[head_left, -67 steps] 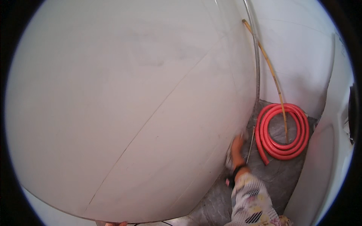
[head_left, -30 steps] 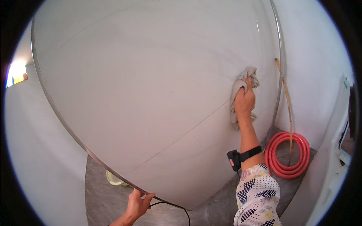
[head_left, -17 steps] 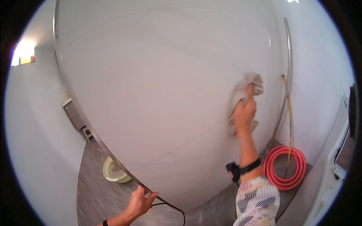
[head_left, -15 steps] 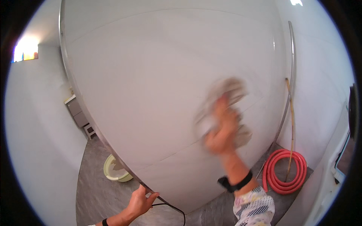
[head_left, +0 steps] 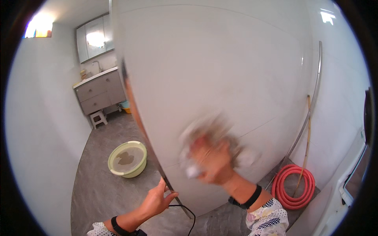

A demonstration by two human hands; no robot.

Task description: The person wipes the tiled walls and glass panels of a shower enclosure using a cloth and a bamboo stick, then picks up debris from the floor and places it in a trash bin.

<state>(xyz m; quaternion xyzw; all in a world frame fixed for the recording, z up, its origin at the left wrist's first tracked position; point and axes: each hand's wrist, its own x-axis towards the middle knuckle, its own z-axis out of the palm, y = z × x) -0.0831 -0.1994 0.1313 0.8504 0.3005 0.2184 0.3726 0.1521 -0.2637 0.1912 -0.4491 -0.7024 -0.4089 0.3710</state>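
A tall white wall panel [head_left: 212, 55] with fine joint lines fills the middle of the head view. My right hand [head_left: 212, 161] is closed on a beige-and-white cloth [head_left: 214, 128] against its lower part; both are smeared by motion. My left hand [head_left: 155, 200] grips the panel's narrow metal edge [head_left: 157, 163] low down, with the thumb on the near face and the fingers partly hidden. Just below that hand, a thin black cable [head_left: 193, 222] hangs in a loop.
A pale green basin [head_left: 132, 173] with murky water stands on the grey floor at left. Beyond it are a grey sink cabinet [head_left: 96, 92] and a small stool [head_left: 98, 118]. At right lies a coiled red hose [head_left: 278, 188], near a leaning stick [head_left: 308, 135] and a grey pole [head_left: 316, 86].
My right hand has swept the cloth down and left across the panel. My left hand remains on the edge. The view has shifted, bringing the whole basin and sink cabinet into sight.
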